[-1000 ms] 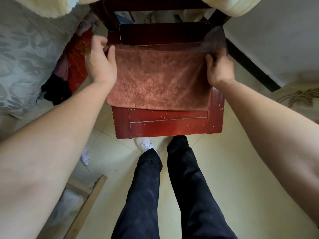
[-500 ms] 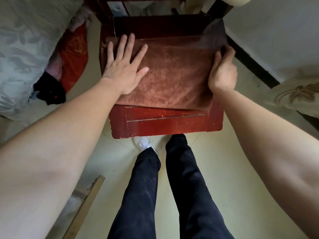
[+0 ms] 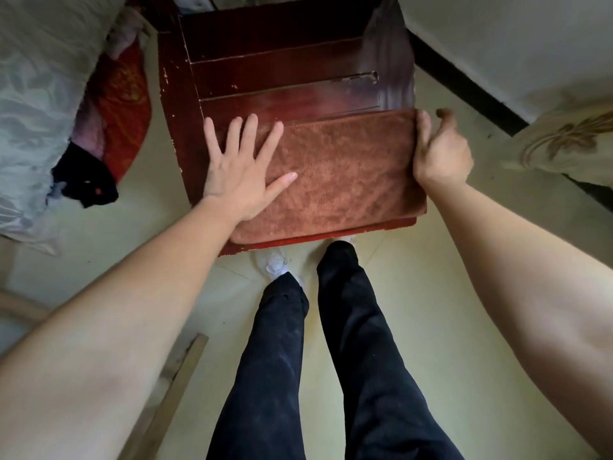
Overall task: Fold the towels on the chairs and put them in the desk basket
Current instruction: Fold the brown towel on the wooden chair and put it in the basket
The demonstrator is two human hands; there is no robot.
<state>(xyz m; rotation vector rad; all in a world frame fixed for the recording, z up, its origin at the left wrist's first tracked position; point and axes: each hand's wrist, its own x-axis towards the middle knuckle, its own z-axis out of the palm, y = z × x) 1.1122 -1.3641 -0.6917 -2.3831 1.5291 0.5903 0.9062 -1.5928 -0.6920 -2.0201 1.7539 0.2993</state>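
I see the brown towel (image 3: 341, 174) lying flat on the near half of the red wooden chair seat (image 3: 285, 84), its near edge almost at the seat's front lip. It is already a folded rectangle, and its long axis runs from nine o'clock to three o'clock across my view.

My left hand (image 3: 240, 171) lies open, palm down, fingers spread, pressing the towel's nine o'clock end against the seat; it grips nothing. My right hand (image 3: 439, 151) is curled over the three o'clock short edge, closed on that end of the towel, though I cannot see how much cloth sits inside the fingers.

That is the relation I judge the next fold hangs on: the held end lies at three o'clock, the pinned end at nine, so the right hand would carry its edge across toward the left hand, halving the long side. The left hand serves as the anchor. The desk basket is not in view, so I cannot say which way it lies from here.
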